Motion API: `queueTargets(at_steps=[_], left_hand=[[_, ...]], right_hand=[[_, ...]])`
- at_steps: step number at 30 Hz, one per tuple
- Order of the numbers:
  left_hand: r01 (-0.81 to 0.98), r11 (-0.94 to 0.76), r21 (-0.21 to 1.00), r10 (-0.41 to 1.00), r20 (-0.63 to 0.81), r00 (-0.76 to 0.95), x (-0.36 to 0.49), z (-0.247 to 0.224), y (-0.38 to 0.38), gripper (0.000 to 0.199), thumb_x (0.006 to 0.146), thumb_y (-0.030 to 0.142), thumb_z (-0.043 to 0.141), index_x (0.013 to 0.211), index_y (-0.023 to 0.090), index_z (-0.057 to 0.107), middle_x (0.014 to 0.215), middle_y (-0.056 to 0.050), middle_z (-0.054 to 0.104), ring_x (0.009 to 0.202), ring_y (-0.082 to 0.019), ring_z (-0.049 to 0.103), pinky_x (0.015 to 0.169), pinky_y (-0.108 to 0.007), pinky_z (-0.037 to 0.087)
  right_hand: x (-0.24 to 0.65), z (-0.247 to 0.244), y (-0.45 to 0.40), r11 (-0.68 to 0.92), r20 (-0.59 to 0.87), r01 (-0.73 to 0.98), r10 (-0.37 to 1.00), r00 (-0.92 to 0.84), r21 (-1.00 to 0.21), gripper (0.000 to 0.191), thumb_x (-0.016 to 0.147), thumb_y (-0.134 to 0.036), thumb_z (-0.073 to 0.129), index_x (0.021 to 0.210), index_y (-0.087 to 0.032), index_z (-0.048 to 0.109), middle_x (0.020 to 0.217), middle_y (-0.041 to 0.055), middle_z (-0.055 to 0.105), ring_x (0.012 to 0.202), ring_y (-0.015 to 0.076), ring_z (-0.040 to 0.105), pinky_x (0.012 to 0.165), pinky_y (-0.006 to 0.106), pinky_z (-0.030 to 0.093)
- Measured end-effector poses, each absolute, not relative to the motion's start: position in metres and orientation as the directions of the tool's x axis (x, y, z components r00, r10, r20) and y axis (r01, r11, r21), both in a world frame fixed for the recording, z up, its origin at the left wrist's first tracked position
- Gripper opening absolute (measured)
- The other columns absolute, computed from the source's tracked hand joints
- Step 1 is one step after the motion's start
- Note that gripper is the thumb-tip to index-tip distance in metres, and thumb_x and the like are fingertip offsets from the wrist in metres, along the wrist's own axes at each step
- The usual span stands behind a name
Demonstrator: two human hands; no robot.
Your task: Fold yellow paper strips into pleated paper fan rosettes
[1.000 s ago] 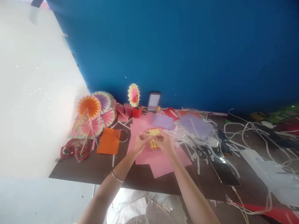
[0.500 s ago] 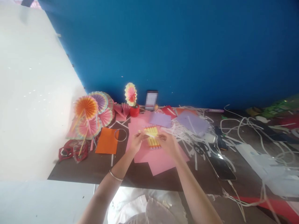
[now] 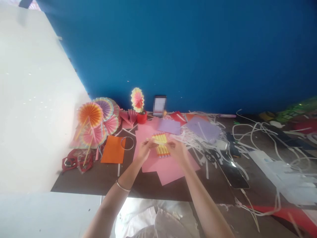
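Note:
A pleated yellow paper piece point(image 3: 162, 150) with orange and purplish ends lies over pink sheets point(image 3: 170, 172) at the middle of the table. Across it runs a thin pale strip point(image 3: 160, 142), held between my two hands. My left hand point(image 3: 146, 147) pinches the strip's left end, fingers closed. At the other end, the fingers of my right hand point(image 3: 175, 147) are closed on it too. Fingertips partly hide both ends of the strip.
Folded paper fans point(image 3: 90, 114) and an orange sheet point(image 3: 112, 150) are on the left. Behind my hands are a red pot point(image 3: 142, 117) and purple sheets point(image 3: 169, 126). White paper scraps, a phone point(image 3: 234, 173) and cables point(image 3: 255, 132) lie to the right.
The pale strip between my hands sits slightly flatter across the pleated paper. The whole view has shifted a little; both hands keep their hold.

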State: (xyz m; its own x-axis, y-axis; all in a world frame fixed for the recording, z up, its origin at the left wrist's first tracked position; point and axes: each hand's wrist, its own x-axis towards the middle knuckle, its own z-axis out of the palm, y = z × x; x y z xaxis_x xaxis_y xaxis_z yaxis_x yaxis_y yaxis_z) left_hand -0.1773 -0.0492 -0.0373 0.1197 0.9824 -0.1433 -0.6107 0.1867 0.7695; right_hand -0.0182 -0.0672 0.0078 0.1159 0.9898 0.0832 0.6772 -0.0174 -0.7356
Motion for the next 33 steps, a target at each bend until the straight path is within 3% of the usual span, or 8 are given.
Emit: queueTargets(at_steps=[6, 12, 16, 19, 25, 33], left_hand=[[-0.660, 0.191, 0.726, 0.981, -0.113, 0.160, -0.179, -0.038, -0.050, 0.024, 0.066, 0.035, 0.072, 0.076, 0.014, 0.067, 0.067, -0.001, 0.068, 0.070, -0.019, 0.068, 0.082, -0.039, 0.052], [-0.647, 0.194, 0.737, 0.979, -0.104, 0.174, -0.172, -0.039, -0.051, 0.035, 0.067, 0.050, 0.067, 0.074, 0.015, 0.068, 0.084, -0.006, 0.070, 0.088, -0.021, 0.065, 0.091, -0.039, 0.047], [-0.562, 0.170, 0.809, 0.976, -0.059, 0.211, -0.168, -0.046, -0.052, 0.025, 0.062, 0.036, 0.075, 0.077, 0.016, 0.069, 0.087, -0.005, 0.069, 0.095, -0.021, 0.062, 0.093, -0.038, 0.043], [-0.525, 0.159, 0.836, 0.981, -0.077, 0.176, -0.167, -0.052, -0.052, 0.020, 0.064, 0.033, 0.073, 0.073, 0.015, 0.069, 0.079, -0.004, 0.069, 0.088, -0.019, 0.063, 0.092, -0.037, 0.043], [-0.636, 0.188, 0.748, 0.981, -0.111, 0.160, -0.169, -0.044, -0.054, 0.022, 0.069, 0.036, 0.070, 0.072, 0.015, 0.068, 0.080, -0.004, 0.069, 0.086, -0.020, 0.064, 0.091, -0.037, 0.043], [-0.688, 0.194, 0.699, 0.980, -0.102, 0.173, -0.171, -0.038, -0.056, 0.022, 0.071, 0.036, 0.069, 0.072, 0.015, 0.064, 0.077, -0.003, 0.069, 0.083, -0.020, 0.066, 0.090, -0.039, 0.045]], right_hand=[[-0.021, 0.011, -0.065, -0.024, 0.074, 0.690, 0.991, 0.112, -0.724, 0.013, 0.070, -0.032, 0.060, 0.070, -0.020, 0.065, 0.073, 0.0053, 0.070, 0.070, 0.0220, 0.065, 0.066, 0.033, 0.047], [-0.032, 0.020, -0.069, -0.027, 0.093, 0.674, 0.986, 0.141, -0.738, 0.014, 0.073, -0.032, 0.057, 0.068, -0.021, 0.064, 0.070, 0.0056, 0.069, 0.066, 0.0213, 0.065, 0.061, 0.031, 0.047], [-0.035, 0.021, -0.070, -0.028, 0.086, 0.661, 0.987, 0.139, -0.750, 0.013, 0.073, -0.030, 0.056, 0.068, -0.020, 0.063, 0.070, 0.0055, 0.069, 0.063, 0.0200, 0.065, 0.058, 0.029, 0.047], [-0.033, 0.021, -0.071, -0.011, 0.087, 0.645, 0.989, 0.120, -0.764, 0.012, 0.071, -0.029, 0.057, 0.068, -0.020, 0.063, 0.069, 0.0048, 0.069, 0.062, 0.0195, 0.065, 0.057, 0.028, 0.047], [-0.027, 0.020, -0.081, 0.005, 0.110, 0.549, 0.981, 0.158, -0.836, 0.017, 0.069, -0.033, 0.058, 0.077, -0.019, 0.065, 0.071, 0.0045, 0.069, 0.065, 0.0207, 0.066, 0.052, 0.026, 0.047], [-0.022, 0.014, -0.087, 0.026, 0.121, 0.523, 0.982, 0.148, -0.852, 0.013, 0.069, -0.031, 0.057, 0.071, -0.019, 0.062, 0.075, 0.0048, 0.067, 0.069, 0.0206, 0.066, 0.057, 0.028, 0.049]])
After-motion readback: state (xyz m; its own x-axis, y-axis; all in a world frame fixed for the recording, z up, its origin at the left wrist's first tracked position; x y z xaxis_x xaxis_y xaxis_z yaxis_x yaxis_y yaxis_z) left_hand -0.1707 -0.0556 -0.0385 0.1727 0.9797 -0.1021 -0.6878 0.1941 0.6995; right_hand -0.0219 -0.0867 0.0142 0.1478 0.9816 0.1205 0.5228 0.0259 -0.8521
